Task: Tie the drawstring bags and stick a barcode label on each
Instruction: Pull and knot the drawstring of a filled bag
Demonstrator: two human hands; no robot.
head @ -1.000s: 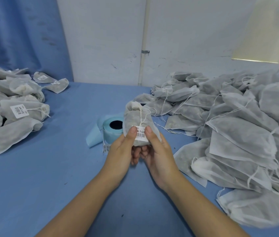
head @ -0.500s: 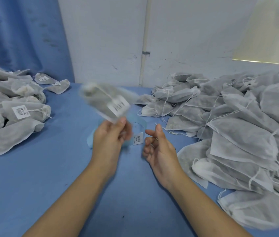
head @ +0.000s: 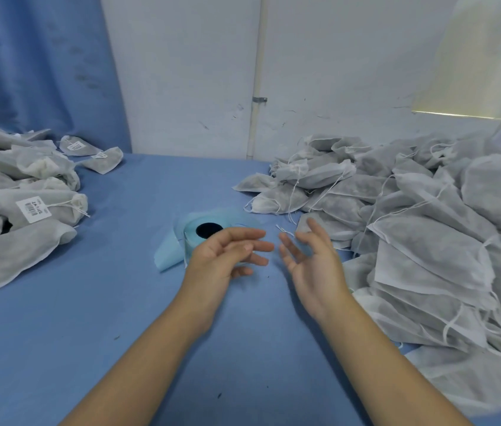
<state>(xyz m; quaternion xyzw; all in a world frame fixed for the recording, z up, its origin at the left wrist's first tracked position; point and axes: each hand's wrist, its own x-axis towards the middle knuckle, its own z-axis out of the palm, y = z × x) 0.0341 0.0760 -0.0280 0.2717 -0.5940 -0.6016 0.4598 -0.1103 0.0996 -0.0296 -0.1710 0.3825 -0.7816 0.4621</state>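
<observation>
Both hands empty: left hand (head: 221,259) has its fingers loosely spread and hovers just in front of the pale blue roll of label backing with a black core hole (head: 206,230). Right hand (head: 313,265) is open too, palm turned inward, fingertips blurred, close to the near edge of the big heap of grey-white nonwoven drawstring bags with loose white cords (head: 427,235) on the right. Nothing pinched in either. Reads as between bags: none in hand, next cycle not yet begun. Next move, my guess: take one bag off that heap by the neck, pull the cords to cinch, knot, then peel a label off the roll. Cords in the heap lie over each other, so a neighbour may drag along. Done stack looks to be on the left of the blue cloth-covered table (head: 89,333): a smaller pile of tied grey-white bags (head: 12,253), several carrying a white barcode label (head: 33,208). That nearest one shows bars plus a line of characters, too small to read. No brand visible.
</observation>
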